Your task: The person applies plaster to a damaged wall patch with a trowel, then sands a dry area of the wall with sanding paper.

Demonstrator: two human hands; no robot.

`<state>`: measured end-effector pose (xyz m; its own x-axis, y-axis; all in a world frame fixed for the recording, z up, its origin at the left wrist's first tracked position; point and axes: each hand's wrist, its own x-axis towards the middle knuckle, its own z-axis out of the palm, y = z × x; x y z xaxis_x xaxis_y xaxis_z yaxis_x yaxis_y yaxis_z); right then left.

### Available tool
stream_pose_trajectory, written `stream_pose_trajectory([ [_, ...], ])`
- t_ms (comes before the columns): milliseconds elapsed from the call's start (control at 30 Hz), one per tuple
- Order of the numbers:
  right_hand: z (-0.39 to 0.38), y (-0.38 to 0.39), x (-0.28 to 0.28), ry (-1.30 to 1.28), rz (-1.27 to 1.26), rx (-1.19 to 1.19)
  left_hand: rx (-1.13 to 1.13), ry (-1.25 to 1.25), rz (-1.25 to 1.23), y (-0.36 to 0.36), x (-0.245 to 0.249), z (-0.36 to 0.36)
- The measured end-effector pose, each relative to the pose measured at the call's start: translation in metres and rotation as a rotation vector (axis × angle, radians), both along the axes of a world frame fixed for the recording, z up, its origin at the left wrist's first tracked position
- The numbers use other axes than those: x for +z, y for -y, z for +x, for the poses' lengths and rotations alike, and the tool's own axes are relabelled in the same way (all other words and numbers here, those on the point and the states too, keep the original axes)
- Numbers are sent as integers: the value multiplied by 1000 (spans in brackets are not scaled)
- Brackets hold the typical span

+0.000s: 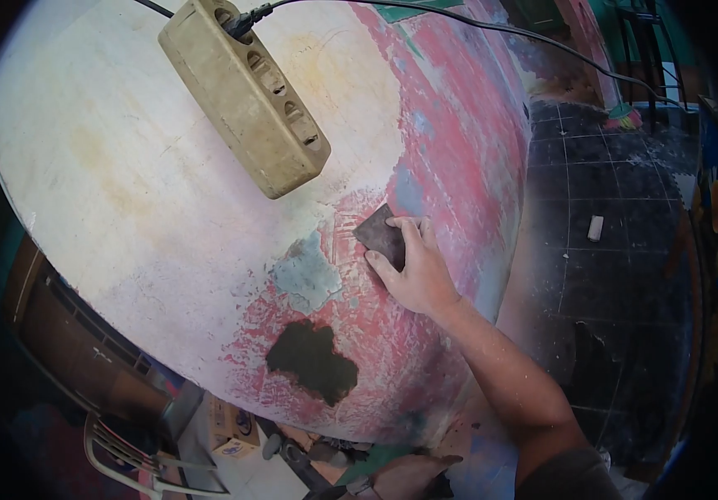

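Observation:
My right hand [419, 268] reaches in from the lower right and grips a dark, square piece of sandpaper [383, 236]. Thumb and fingers hold it flat against a wall [200, 250] of worn white and pink paint. Left of the hand, a bare grey-blue patch [307, 271] shows through the paint. Lower down is a dark, ragged patch [313, 360]. Above the hand, a dusty beige power strip [242, 96] lies against the wall, with a black plug [246, 21] in its top socket. I cannot see my left hand.
A black cable [475, 27] runs from the plug to the right. A small white cylinder [595, 228] lies on the dusty dark tiled floor [559, 275], and broom bristles [623, 118] show farther back. At lower left are a chair [121, 450] and a cardboard box [232, 427].

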<state>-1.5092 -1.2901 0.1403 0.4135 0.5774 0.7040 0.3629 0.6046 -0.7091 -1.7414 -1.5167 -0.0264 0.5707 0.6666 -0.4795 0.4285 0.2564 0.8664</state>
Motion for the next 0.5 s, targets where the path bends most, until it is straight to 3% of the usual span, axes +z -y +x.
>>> stream_pose_trajectory([
  [67,0,1,-4,10,36,19,-35,-8,12,1,8,4],
  [133,-2,1,-8,22,18,10,59,-141,-359,-5,91,42],
  [200,-1,4,-9,32,-16,11,108,-147,-327,0,77,41],
  [300,1,7,-7,45,-43,5,7,-120,-147,0,59,30],
  [367,4,3,-10,53,-19,-38,-271,-223,156,-6,54,24],
  [433,7,0,-16,23,-52,-57,-692,-443,604,-16,69,29],
  [500,13,0,-17,5,-106,-65,-59,-222,-149,-2,98,51],
])
